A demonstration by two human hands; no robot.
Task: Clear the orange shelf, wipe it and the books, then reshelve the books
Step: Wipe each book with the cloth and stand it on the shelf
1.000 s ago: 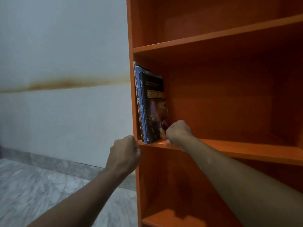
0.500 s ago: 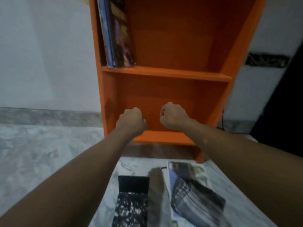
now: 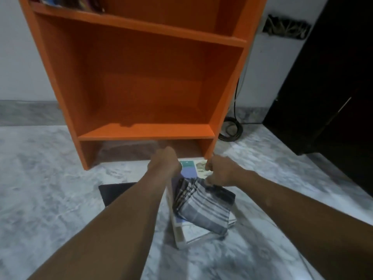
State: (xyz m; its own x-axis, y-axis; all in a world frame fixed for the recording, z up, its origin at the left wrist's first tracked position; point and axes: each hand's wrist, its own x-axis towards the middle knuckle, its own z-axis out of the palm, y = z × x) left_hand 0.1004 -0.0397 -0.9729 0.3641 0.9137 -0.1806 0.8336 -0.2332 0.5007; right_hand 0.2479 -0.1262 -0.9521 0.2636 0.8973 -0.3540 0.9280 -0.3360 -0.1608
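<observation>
Where both forearms reach down over the marble floor, a checked cloth lies folded on a stack of books on the ground. The right hand curls its fingers onto the cloth's far edge and pinches it. The left hand hangs knuckles-up over the stack's far end, fingers tucked under; whether it grips anything I cannot tell. A dark book lies flat just left of the left forearm. Beyond stands the orange shelf, with a few shelved books on its upper board at the left. A black cable coils by the wall.
</observation>
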